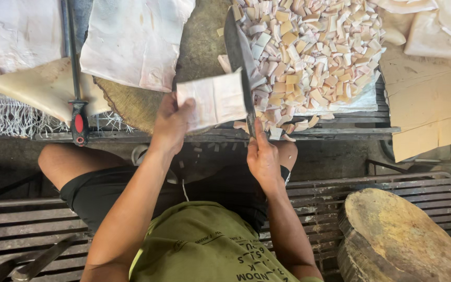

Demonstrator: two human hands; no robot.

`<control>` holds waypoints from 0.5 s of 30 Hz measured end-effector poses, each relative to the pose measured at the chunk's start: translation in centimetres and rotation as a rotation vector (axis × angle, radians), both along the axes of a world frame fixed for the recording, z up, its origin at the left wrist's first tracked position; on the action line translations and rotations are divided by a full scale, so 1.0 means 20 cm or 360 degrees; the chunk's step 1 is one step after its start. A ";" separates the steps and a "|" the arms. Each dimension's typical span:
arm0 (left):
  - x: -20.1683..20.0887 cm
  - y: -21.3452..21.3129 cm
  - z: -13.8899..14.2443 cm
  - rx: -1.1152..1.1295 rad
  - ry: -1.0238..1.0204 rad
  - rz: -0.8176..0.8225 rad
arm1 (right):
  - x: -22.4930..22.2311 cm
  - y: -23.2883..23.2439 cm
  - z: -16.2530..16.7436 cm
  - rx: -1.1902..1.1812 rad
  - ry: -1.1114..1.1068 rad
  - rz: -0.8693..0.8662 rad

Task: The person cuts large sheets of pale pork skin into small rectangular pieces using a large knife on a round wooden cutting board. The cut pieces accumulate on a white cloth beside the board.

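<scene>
Clearly, my left hand (170,122) grips the pale slab (212,99) while my right hand (262,156) clenches the cleaver (238,52); mid-frame, I judge a slip could nick fingers.

left hand (170,124) raised, fingers pinched | right hand (263,156) fist closed, forefinger extended

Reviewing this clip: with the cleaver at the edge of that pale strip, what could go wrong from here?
1. The left hand pinches the pale strip close to the cleaver blade held by the right hand, so a slip could nick the fingers.
2. The pile of cut pieces reaches the board's front edge, so more could spill off.
</scene>
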State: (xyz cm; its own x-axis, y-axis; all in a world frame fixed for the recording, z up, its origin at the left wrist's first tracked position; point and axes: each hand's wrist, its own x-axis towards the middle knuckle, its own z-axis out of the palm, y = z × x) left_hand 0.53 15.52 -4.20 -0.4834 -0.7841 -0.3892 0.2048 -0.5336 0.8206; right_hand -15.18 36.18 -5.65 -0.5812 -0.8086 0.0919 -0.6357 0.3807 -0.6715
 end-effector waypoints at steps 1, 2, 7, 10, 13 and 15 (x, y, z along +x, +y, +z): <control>0.00 0.02 -0.06 0.0072 -0.0214 -0.0006 | 0.01 0.01 0.01 -0.0027 -0.0037 -0.0011; 0.00 0.05 -0.11 -0.0069 -0.0252 0.0058 | 0.02 0.02 0.01 -0.0051 -0.0072 -0.0017; -0.01 0.13 -0.32 -0.0184 -0.0262 0.0381 | 0.13 0.03 0.09 -0.0152 0.0001 -0.0009; -0.04 0.16 -0.35 -0.0229 -0.0058 0.0505 | 0.15 0.08 0.23 -0.0363 0.0065 0.0049; -0.06 0.17 -0.35 -0.0283 -0.0178 0.0484 | 0.12 0.16 0.37 -0.0716 0.0168 0.0027; -0.06 0.17 -0.34 -0.0280 -0.0241 0.0455 | 0.12 0.17 0.39 -0.1008 0.0251 -0.0121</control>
